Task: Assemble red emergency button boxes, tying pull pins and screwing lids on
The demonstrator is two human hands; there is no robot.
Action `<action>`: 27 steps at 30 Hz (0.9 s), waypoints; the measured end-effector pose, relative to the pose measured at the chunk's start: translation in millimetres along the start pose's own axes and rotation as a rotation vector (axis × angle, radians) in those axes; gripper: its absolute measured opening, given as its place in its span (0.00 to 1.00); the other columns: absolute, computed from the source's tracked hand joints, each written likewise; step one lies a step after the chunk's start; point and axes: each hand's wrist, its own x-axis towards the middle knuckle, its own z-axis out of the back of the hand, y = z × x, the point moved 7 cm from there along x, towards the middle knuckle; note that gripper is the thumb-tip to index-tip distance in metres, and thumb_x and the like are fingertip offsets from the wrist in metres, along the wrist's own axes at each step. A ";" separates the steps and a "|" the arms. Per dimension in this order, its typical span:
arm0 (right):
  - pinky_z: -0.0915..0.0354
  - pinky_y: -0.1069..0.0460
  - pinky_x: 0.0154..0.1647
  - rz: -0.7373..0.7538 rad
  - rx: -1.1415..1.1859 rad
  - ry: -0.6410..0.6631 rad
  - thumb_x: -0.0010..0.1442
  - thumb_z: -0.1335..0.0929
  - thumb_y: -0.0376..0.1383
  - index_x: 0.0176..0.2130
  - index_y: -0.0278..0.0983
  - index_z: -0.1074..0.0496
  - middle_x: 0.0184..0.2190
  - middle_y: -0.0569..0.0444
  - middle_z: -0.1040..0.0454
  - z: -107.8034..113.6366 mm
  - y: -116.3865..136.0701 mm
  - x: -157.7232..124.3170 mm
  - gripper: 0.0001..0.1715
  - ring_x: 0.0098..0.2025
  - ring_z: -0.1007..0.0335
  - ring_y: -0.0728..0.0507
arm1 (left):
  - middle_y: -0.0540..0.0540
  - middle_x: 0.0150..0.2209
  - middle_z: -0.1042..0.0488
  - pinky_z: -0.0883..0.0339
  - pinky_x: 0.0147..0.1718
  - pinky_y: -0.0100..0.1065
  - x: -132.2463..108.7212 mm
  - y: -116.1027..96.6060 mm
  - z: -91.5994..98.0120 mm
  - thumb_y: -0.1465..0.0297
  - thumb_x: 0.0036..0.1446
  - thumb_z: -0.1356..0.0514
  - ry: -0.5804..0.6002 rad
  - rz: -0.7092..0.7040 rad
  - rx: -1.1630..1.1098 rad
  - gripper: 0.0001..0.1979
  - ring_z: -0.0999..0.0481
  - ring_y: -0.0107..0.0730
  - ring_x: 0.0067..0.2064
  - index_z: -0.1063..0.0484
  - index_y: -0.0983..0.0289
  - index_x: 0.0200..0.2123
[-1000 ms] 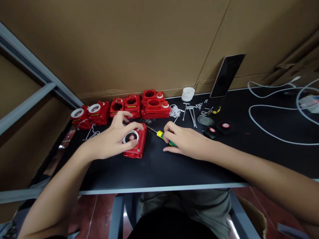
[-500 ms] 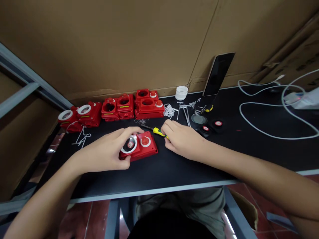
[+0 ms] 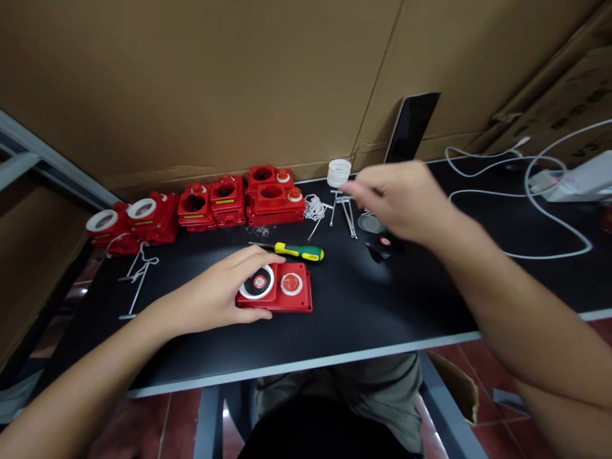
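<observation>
The left hand holds the red box. Its fingers lie over the top and its thumb presses on the near edge. So the box sits right under the hand, flat on the table. A black button in a white ring is at the fingertips. A red button is next to it, further from the hand.

The box looks like hard plastic. I think it is light and stiff and will not bend. It looks smooth, so it may slide on the table if pushed. The best place to hold it is by its long sides, not by the buttons.

The right hand is up in the air, well away from the box. It is blurry. Its fingers look pinched together, but I cannot tell if they hold anything. Small metal pins lie under its fingertips. A stack of white rings stands just past them. A screwdriver lies just past the left hand's fingers.

The table is black and flat. A row of red boxes sits far past the left hand. A white cable loops out past the right arm. A brown cardboard wall stands behind it all, and a phone leans on it.
</observation>
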 end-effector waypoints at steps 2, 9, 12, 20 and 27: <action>0.35 0.45 0.42 -0.045 0.016 -0.050 0.81 0.34 0.39 0.40 0.41 0.21 0.33 0.51 0.20 17.3 -40.2 4.2 0.16 0.35 0.27 0.42 | 0.61 0.72 0.24 0.27 0.76 0.51 -0.5 -0.4 -0.6 0.56 0.72 0.24 0.006 -0.010 0.014 0.37 0.21 0.53 0.72 0.32 0.53 0.77; 0.23 0.41 0.50 -0.265 -0.137 0.189 0.68 0.31 0.28 0.40 0.41 0.15 0.40 0.47 0.12 -9.2 -142.4 -7.4 0.14 0.42 0.17 0.36 | 0.64 0.70 0.22 0.24 0.73 0.50 -0.3 -6.0 -1.4 0.59 0.73 0.26 -0.022 -0.048 0.088 0.35 0.19 0.55 0.69 0.33 0.57 0.76; 0.21 0.38 0.53 -0.330 -0.194 0.267 0.69 0.30 0.29 0.42 0.40 0.13 0.41 0.45 0.10 -18.1 -155.2 -13.5 0.14 0.45 0.13 0.33 | 0.64 0.68 0.21 0.22 0.70 0.48 0.5 -8.9 -2.6 0.61 0.73 0.26 -0.040 -0.059 0.103 0.34 0.17 0.53 0.67 0.33 0.58 0.76; 0.19 0.37 0.58 -0.380 -0.270 0.414 0.71 0.30 0.32 0.47 0.43 0.10 0.47 0.47 0.08 -31.2 -159.1 -16.2 0.17 0.50 0.11 0.32 | 0.64 0.68 0.22 0.21 0.68 0.45 0.3 -12.7 -4.2 0.63 0.73 0.26 -0.069 -0.107 0.145 0.36 0.17 0.51 0.66 0.35 0.58 0.76; 0.20 0.38 0.56 -0.428 -0.302 0.461 0.72 0.30 0.31 0.49 0.43 0.11 0.49 0.47 0.08 -29.6 -158.9 -20.5 0.17 0.51 0.11 0.32 | 0.65 0.68 0.22 0.21 0.67 0.46 -1.1 -13.6 -6.1 0.62 0.74 0.26 -0.058 -0.121 0.192 0.36 0.17 0.53 0.67 0.37 0.59 0.77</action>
